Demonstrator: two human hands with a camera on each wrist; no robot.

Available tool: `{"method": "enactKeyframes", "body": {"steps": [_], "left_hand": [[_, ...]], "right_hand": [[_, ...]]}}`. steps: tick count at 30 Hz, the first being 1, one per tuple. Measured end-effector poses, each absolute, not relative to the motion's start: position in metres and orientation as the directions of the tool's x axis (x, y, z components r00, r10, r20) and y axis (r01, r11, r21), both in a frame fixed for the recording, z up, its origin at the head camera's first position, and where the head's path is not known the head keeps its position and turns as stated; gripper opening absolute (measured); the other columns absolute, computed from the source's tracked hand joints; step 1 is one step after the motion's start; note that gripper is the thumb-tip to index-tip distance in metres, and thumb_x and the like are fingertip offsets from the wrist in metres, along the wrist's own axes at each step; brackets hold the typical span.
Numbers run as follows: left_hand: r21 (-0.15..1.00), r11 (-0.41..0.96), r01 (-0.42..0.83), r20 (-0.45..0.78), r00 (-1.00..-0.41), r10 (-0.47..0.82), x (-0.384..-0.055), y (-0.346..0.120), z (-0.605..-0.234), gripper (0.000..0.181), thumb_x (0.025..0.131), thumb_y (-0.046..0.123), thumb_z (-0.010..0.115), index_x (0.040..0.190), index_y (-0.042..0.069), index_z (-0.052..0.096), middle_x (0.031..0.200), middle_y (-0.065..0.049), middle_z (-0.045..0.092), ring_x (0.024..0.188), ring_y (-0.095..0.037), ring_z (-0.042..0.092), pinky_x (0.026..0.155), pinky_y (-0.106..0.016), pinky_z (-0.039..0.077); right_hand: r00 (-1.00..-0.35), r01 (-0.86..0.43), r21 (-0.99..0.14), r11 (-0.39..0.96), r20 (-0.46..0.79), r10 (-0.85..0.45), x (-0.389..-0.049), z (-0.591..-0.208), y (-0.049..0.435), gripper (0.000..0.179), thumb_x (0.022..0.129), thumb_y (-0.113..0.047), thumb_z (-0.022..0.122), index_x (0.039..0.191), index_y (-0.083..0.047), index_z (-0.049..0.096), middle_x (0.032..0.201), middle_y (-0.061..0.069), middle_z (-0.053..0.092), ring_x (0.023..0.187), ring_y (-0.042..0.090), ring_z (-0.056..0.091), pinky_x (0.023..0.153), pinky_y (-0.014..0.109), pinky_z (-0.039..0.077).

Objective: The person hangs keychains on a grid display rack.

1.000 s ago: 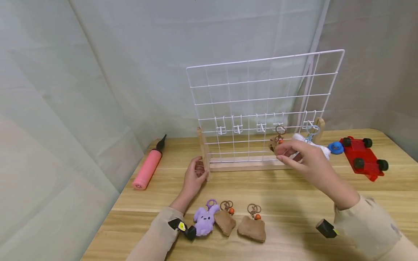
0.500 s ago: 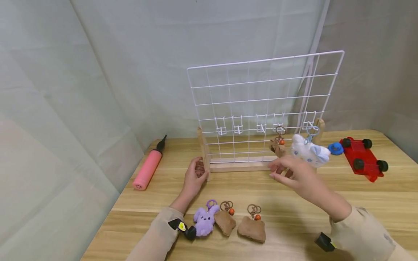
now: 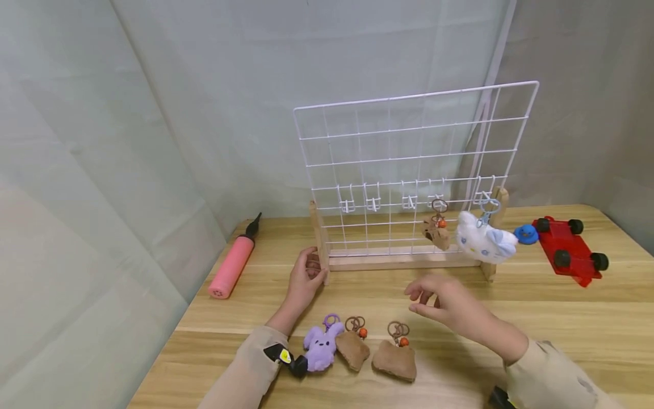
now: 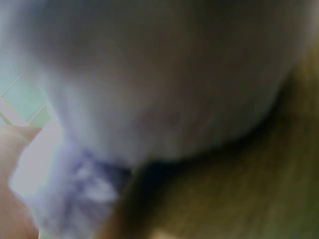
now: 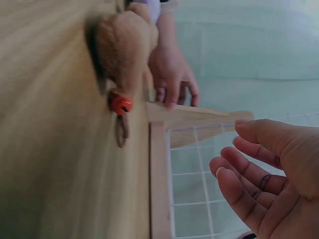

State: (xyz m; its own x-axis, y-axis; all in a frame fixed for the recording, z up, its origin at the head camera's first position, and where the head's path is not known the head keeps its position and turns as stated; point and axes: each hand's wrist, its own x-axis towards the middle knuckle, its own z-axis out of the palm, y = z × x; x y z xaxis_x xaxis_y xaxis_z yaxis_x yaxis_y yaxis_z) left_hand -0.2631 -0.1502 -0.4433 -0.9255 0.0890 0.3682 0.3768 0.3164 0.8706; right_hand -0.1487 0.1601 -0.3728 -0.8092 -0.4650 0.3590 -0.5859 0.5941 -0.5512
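Observation:
My left hand (image 3: 304, 276) grips the left wooden upright (image 3: 319, 238) of a white wire grid rack (image 3: 416, 136). Above the table my right hand (image 3: 444, 301) holds nothing, its fingers loosely bent. From the rack's hooks hang a brown plush keychain (image 3: 436, 233) and a white cat plush keychain (image 3: 482, 237). On the table below lie a purple bunny plush keychain (image 3: 321, 346) and two brown plush keychains, one at left (image 3: 352, 350) and one at right (image 3: 394, 361), with rings and orange beads. In the left wrist view, blurred fabric hides most of the scene.
A pink hand pump (image 3: 232, 267) with a black nozzle lies at the table's left. Right of the rack are a small blue duck (image 3: 526, 234) and a red toy car (image 3: 568, 250). Several white hooks (image 3: 373, 203) sit along the grid.
My right hand has let go of the brown plush keychain, which now hangs on the rack, and has moved down and left toward the table keychains. My left hand has stayed put.

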Motion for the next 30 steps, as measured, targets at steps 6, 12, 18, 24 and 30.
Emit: {"method": "enactKeyframes", "body": {"steps": [6,12,18,24,30], "left_hand": [[0.877,0.333,0.348,0.338,-0.937,0.091,-0.255,-0.148,-0.432,0.054,0.082,-0.012,0.064,0.131,-0.008,0.042,0.111,-0.028,0.057,0.095,-0.034,0.059,0.076,-0.021,0.053],[0.861,0.345,0.374,0.356,-0.927,0.117,-0.244,-0.145,-0.416,0.051,0.082,-0.012,0.062,0.129,-0.012,0.042,0.108,-0.029,0.056,0.092,-0.033,0.059,0.076,-0.023,0.054],[0.849,0.341,0.403,0.393,-0.914,0.102,-0.259,-0.150,-0.439,0.052,0.081,-0.012,0.064,0.129,-0.010,0.042,0.107,-0.028,0.057,0.089,-0.030,0.059,0.073,-0.022,0.054],[0.860,0.331,0.389,0.380,-0.920,0.097,-0.266,-0.152,-0.446,0.054,0.082,-0.010,0.065,0.131,-0.006,0.044,0.109,-0.026,0.058,0.092,-0.031,0.059,0.075,-0.021,0.054],[0.854,0.357,0.380,0.366,-0.924,0.107,-0.247,-0.147,-0.422,0.051,0.082,-0.013,0.062,0.129,-0.010,0.043,0.108,-0.029,0.058,0.092,-0.033,0.059,0.076,-0.024,0.055]], "right_hand": [[-0.791,-0.601,-0.544,0.585,0.305,-0.530,-0.152,-0.384,0.153,0.018,0.084,-0.011,0.071,0.102,-0.006,0.067,0.088,0.000,0.068,0.075,0.000,0.059,0.057,0.017,0.049],[-0.773,-0.611,-0.560,0.560,0.270,-0.574,-0.153,-0.395,0.147,0.023,0.082,-0.011,0.073,0.103,-0.005,0.066,0.086,0.001,0.068,0.075,0.003,0.060,0.059,0.019,0.050],[-0.775,-0.596,-0.568,0.567,0.222,-0.592,-0.155,-0.403,0.140,0.022,0.080,-0.009,0.073,0.100,-0.005,0.066,0.082,-0.002,0.067,0.071,0.000,0.058,0.063,0.018,0.052],[-0.787,-0.591,-0.502,0.632,0.188,-0.588,-0.157,-0.408,0.134,0.021,0.076,-0.009,0.076,0.095,-0.010,0.069,0.080,-0.005,0.065,0.071,0.001,0.056,0.063,0.016,0.050],[-0.786,-0.595,-0.448,0.668,0.152,-0.599,-0.158,-0.409,0.131,0.019,0.075,-0.014,0.079,0.090,-0.016,0.070,0.079,-0.009,0.062,0.070,0.000,0.051,0.062,0.016,0.047]]}}
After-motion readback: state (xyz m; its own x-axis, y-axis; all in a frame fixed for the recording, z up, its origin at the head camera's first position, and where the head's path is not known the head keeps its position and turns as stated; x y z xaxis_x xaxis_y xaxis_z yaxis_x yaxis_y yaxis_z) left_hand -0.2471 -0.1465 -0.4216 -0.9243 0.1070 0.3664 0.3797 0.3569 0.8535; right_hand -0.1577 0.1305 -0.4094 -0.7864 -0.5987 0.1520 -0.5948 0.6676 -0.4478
